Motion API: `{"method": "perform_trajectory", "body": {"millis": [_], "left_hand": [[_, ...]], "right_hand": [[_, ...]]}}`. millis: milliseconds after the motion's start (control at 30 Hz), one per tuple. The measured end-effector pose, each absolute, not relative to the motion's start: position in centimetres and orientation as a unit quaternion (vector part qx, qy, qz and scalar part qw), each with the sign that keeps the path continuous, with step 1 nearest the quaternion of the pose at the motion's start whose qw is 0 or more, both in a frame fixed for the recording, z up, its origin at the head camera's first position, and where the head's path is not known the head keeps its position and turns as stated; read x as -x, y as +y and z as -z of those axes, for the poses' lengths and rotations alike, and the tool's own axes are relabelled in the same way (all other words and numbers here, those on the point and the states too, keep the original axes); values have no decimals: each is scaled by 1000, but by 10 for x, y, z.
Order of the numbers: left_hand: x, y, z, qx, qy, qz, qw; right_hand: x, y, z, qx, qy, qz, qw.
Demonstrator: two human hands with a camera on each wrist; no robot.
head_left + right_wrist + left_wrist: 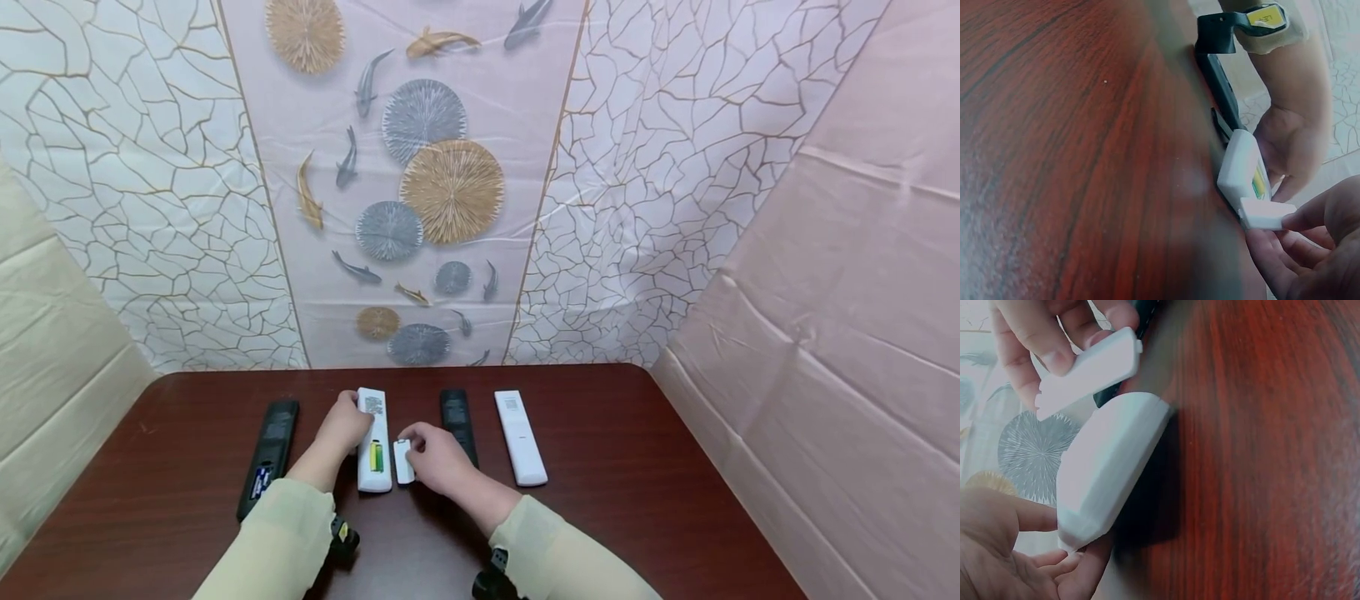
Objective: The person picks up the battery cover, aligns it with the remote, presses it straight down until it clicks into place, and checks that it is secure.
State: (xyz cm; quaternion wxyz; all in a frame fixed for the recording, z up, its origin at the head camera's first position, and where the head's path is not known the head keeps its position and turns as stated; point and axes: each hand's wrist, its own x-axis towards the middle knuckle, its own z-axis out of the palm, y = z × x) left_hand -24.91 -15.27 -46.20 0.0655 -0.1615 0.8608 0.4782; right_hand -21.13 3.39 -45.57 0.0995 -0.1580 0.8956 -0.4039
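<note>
My left hand (343, 429) grips a white remote control (373, 481) along its upper part, thumb and fingers on opposite sides. The remote lies back side up, its battery compartment open at the near end, with green and yellow batteries (376, 456) showing inside. Just right of it, my right hand (441, 460) pinches a small white battery cover (403, 468) between thumb and fingers. In the left wrist view the cover (1094, 370) is held up beside the remote (1113, 459), its small tab pointing outward. From the right wrist view, the cover (1266, 214) overlaps the remote's near end.
At the left lies a black remote (276, 429) with batteries (262, 481) exposed in its compartment. Another black remote (457, 412) lies behind my right hand, and a second white remote (521, 442) is farther right. A patterned cloth (420, 333) hangs behind the brown table (615, 467).
</note>
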Motion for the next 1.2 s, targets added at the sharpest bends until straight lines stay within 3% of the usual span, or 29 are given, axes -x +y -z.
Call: {"method": "perform_trajectory", "body": {"millis": [1200], "left_hand": [[244, -152, 445, 157, 782, -602, 48]], "right_hand": [[211, 46, 443, 123, 836, 523, 115]]}}
